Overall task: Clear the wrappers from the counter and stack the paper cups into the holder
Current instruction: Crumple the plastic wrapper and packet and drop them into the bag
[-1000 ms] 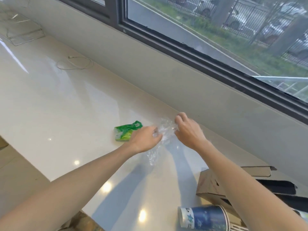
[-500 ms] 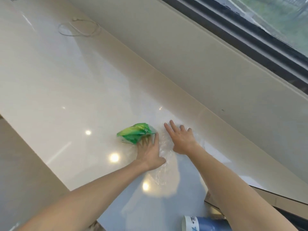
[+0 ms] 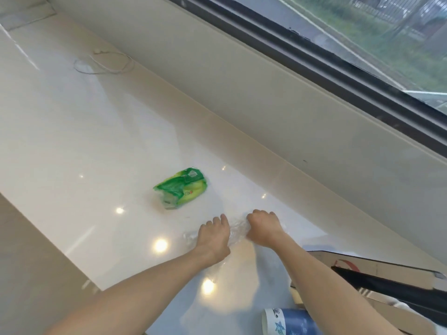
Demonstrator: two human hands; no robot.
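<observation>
On the counter (image 3: 72, 146), the left hand (image 3: 214, 234) and the right hand (image 3: 263, 227) rest side by side, both pressing on the clear plastic wrapper (image 3: 235, 229) that lies between and under them. The snack wrapper (image 3: 181, 188) lies on the counter beyond the left hand and a little to its left, apart from it. Far beyond both hands, near the wall, a coiled cord (image 3: 104, 64) lies on the counter. To the right of the right forearm sits a cardboard box (image 3: 377, 267). A paper cup (image 3: 287, 322) lies on its side nearer the person than both hands, just beside the right forearm.
</observation>
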